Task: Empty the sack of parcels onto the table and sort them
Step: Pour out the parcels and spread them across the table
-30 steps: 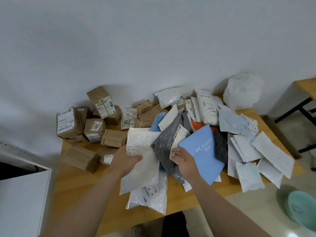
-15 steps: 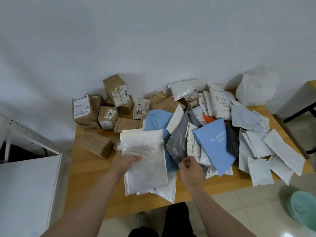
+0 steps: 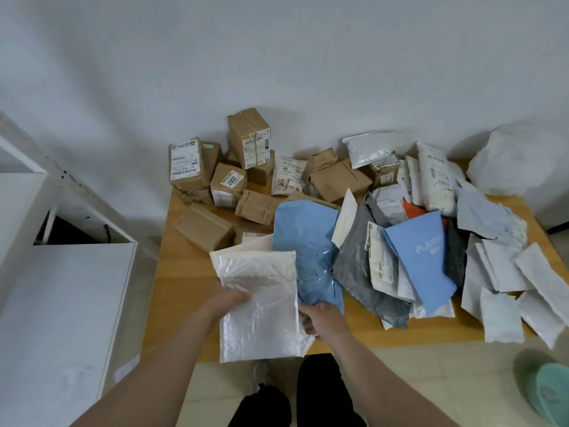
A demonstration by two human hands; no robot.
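Parcels cover the wooden table (image 3: 181,272) in front of you: brown cardboard boxes (image 3: 197,163) stacked at the far left against the wall, soft bags heaped in the middle with a light blue bag (image 3: 308,241) and a grey bag (image 3: 360,266) on top, and flat white mailers (image 3: 498,315) spread to the right. Your left hand (image 3: 229,300) grips the left edge of a white bubble mailer (image 3: 261,303) at the table's near edge, thumb clamped on top, while your right hand (image 3: 323,318) curls its fingers round the mailer's right edge, just beside the light blue bag's near corner.
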